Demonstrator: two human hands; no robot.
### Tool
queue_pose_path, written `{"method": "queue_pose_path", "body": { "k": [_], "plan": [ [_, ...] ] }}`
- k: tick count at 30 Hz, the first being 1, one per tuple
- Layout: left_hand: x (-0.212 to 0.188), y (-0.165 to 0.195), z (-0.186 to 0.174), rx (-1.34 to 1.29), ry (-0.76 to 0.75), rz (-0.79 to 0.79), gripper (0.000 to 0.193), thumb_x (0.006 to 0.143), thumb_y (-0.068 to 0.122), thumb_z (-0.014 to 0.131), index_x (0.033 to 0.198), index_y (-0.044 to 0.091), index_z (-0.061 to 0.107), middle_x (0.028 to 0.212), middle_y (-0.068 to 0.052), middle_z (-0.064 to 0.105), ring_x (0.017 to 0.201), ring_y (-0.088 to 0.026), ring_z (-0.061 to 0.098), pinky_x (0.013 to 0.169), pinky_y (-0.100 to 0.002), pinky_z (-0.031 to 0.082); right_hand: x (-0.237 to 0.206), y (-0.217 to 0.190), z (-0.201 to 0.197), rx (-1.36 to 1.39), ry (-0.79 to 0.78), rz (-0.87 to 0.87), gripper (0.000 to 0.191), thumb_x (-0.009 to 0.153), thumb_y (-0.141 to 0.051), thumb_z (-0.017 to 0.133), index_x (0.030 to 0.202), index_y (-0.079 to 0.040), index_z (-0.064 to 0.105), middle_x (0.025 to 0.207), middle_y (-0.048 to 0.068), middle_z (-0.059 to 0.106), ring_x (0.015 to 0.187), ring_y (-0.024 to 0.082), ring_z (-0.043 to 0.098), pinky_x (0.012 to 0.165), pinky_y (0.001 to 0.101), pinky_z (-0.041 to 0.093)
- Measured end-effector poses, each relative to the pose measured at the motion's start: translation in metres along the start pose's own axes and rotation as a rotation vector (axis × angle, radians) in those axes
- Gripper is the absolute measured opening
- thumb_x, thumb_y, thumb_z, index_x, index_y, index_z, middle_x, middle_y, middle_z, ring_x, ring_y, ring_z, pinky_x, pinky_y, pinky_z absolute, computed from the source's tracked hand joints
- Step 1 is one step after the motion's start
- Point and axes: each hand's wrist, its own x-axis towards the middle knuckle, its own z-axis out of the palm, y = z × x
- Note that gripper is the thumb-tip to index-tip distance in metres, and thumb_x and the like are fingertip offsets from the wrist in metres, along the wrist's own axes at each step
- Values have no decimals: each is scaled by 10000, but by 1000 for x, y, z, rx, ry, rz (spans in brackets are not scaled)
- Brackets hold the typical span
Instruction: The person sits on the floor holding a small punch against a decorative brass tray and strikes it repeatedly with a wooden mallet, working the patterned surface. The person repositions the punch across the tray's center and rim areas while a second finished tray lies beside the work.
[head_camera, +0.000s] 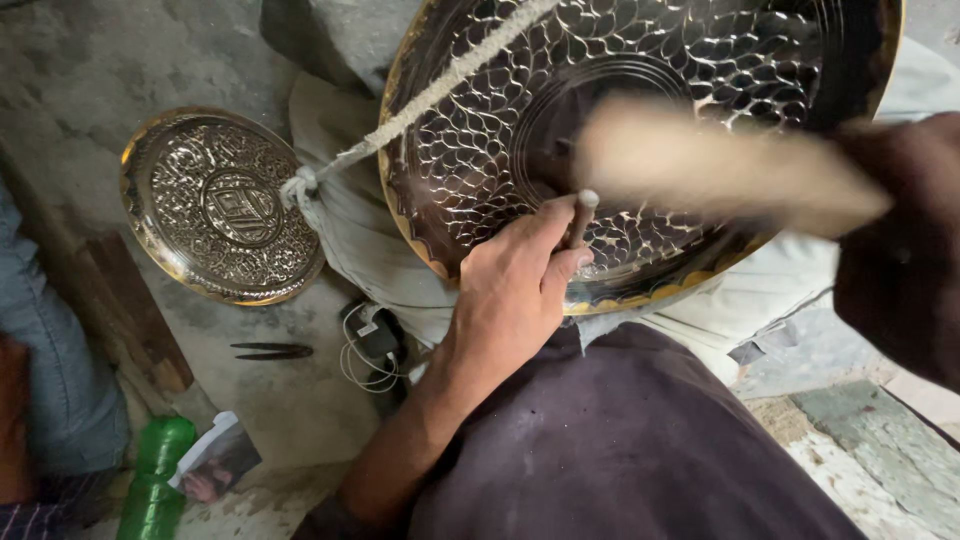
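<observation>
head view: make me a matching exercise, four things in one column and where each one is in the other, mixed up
Things:
1. large engraved plate
2. small engraved plate
3. green bottle
4. metal punch

Places:
A. bottom left corner of the floor
B. flat on the floor, left of the rope knot
C. gripped in the left hand
D. propped on the lap, under the rope

Pairs: 1-D, 2-B, 3-A, 4-C
</observation>
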Motion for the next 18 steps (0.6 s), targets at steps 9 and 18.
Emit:
{"method": "queue_pose_path", "body": {
  "k": [9,18],
  "plan": [
    [1,3,-1,26,-19,-33,366,981,146,728,1312,90,583,1018,-147,702,921,-347,718,781,-439,559,-12,3,6,81,-6,89,561,700,192,645,1252,91,652,1017,253,672,877,357,686,759,409,566],
    [-1,3,-2,53,-35,-33,422,958,144,725,1354,102,585,1002,-158,700,902,-365,710,751,-450,550,-13,-8,8,61,-13,89,489,770,172,591,1242,63,658,1016,219,686,881,310,698,780,382,571]
  ]
}}
